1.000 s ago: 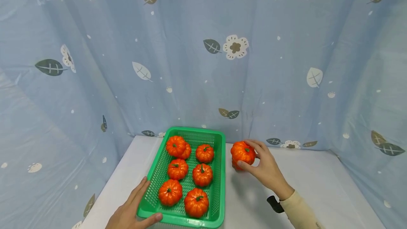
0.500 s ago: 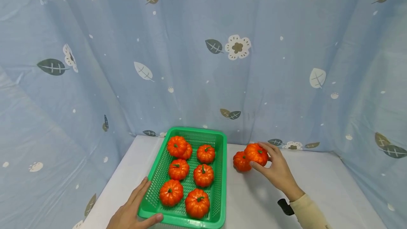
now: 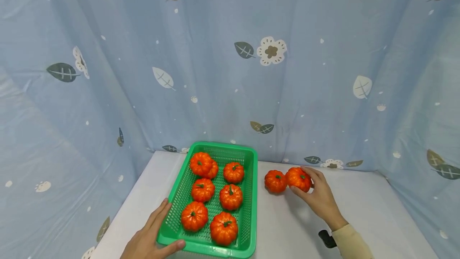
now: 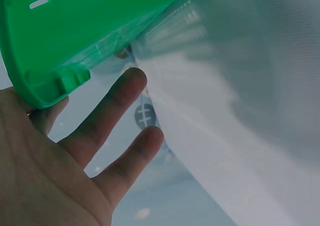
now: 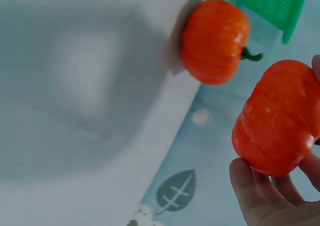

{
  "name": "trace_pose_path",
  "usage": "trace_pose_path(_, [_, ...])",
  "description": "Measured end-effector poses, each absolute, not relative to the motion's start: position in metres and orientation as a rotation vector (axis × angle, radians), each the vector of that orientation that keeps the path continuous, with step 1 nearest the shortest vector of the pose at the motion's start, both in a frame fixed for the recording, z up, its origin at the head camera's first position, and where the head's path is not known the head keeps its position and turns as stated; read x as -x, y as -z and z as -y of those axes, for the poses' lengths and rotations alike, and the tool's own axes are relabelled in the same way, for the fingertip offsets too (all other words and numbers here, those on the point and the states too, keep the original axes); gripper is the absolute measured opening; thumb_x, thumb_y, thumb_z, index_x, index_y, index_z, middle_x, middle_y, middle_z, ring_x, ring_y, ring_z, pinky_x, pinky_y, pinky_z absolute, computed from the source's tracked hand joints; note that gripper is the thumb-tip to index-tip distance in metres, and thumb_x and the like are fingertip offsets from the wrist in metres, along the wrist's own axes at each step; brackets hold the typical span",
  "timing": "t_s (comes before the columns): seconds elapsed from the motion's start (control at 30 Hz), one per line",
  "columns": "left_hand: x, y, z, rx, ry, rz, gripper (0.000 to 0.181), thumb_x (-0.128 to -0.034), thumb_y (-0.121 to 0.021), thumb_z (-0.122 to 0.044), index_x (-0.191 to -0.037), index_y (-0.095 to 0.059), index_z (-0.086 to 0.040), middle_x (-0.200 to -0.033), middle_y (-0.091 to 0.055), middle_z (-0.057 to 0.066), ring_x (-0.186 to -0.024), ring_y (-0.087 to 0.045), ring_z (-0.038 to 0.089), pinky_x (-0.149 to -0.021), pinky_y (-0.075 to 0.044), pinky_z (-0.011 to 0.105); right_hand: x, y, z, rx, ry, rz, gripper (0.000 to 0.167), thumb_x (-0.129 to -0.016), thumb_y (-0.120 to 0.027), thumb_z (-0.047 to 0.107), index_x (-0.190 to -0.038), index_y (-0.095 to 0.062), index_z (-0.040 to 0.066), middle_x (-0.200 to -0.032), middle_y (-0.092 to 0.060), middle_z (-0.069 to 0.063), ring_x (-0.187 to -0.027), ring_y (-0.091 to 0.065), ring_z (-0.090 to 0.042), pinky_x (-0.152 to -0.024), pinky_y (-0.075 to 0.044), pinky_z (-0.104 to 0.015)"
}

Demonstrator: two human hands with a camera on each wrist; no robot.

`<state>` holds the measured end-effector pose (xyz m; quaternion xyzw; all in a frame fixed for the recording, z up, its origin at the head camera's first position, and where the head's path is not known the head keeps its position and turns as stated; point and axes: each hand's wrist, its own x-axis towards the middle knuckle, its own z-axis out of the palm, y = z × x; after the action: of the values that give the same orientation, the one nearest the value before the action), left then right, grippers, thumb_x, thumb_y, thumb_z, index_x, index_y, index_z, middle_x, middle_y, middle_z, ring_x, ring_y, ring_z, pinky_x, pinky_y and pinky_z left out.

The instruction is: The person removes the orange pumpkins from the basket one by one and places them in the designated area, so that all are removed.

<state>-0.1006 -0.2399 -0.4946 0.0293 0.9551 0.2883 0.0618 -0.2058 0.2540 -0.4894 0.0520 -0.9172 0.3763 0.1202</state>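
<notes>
Head cam, R hand [image 3: 320,199] out fwd, gripping pumpkin [image 3: 297,180]

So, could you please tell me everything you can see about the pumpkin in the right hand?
The round, ribbed, glossy orange pumpkin, plastic-looking with a green stem on top, appears roughly upright. The right hand grips it, apparently above the smooth white tabletop, right of the rectangular green plastic basket.

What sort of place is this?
Probably a makeshift booth for handling things: a white tabletop, blue leaf-printed curtains behind and beside it, and a green basket of orange pumpkins.
</notes>
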Motion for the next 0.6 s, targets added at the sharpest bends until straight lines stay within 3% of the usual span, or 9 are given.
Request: trace_pose_path(0.6, [0.1, 0.493, 0.239, -0.059, -0.861, -2.881, 0.104, -0.0818, -0.071, -0.068, -0.163, -0.02, -0.03, -0.168, -0.017, -0.004, -0.104, -0.066, 0.034, -0.074, -0.055, 0.054, 0.222, 0.514, -0.267, -0.053, -1.004, 2.819, 0.075, -0.088, -0.081, 0.027, -0.145, -0.046, -0.005, -0.144, -0.036, -0.034, -0.127, -0.044, -0.054, -0.104, -0.039, -0.07])
